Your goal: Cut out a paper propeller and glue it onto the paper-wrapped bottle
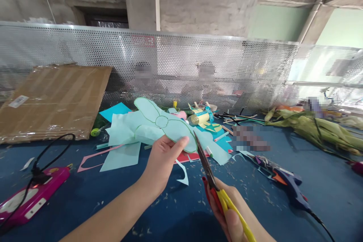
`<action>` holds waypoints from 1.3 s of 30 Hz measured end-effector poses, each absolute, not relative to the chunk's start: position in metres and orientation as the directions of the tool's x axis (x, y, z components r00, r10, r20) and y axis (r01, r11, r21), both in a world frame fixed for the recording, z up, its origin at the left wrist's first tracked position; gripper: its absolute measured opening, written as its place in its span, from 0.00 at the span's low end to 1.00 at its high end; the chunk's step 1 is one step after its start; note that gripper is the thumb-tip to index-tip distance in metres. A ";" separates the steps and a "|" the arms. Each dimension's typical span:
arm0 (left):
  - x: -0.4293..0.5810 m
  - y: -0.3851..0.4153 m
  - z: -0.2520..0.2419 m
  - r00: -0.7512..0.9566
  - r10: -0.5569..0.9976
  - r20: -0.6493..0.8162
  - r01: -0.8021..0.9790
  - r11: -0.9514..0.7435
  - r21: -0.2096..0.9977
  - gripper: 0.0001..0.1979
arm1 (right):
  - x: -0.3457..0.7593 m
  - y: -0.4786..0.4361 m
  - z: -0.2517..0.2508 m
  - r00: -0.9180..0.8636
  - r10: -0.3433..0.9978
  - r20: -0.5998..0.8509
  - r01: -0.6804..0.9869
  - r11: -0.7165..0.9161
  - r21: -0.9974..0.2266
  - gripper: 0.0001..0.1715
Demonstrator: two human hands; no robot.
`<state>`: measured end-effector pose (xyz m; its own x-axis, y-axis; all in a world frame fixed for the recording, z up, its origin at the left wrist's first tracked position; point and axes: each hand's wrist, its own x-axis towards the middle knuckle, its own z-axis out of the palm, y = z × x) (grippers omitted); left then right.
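My left hand (166, 157) pinches a light blue paper cutout (150, 109) with a propeller-like shape outlined in green marker, a small circle at its centre. In my right hand (229, 211) is a pair of scissors (208, 168) with dark blades and red and yellow handles. The blades point up and their tips lie at the right edge of the paper. A curled paper offcut (183, 174) hangs below the cutout. Behind it lie light blue paper sheets (121, 157) and a pink paper strip (85, 162).
A blue glue gun (292, 187) lies at right, its cord running to the front. A magenta power strip (36, 193) sits at left before a cardboard sheet (56, 102). A yellow bottle (200, 117) and green husks (314, 126) are farther back, before a perforated metal screen (176, 60).
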<state>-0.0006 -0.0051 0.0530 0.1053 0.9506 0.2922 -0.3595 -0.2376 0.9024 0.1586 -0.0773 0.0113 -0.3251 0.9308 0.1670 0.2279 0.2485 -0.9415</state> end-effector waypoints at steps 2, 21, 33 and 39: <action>-0.001 -0.005 0.053 0.075 0.952 0.298 -0.352 -0.254 0.901 0.08 | 0.158 -0.076 0.010 -0.324 0.931 0.168 0.232 0.250 -0.940 0.43; -0.004 -0.003 0.053 0.005 0.937 0.349 -0.176 -0.343 0.923 0.12 | 0.162 -0.070 -0.004 -0.301 0.930 0.210 0.237 0.286 -0.929 0.46; -0.003 -0.003 0.052 0.025 0.943 0.332 -0.243 -0.317 0.917 0.11 | 0.161 -0.073 0.000 -0.298 0.935 0.193 0.265 0.275 -0.924 0.45; -0.003 -0.002 0.051 0.024 0.941 0.338 -0.262 -0.321 0.910 0.10 | 0.159 -0.073 0.001 -0.312 0.930 0.196 0.271 0.285 -0.919 0.43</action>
<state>-0.0034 -0.0024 0.0510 0.0241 0.9408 0.3382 -0.2617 -0.3205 0.9104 0.1594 -0.0727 0.0009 -0.3120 0.9296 0.1963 0.2709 0.2851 -0.9194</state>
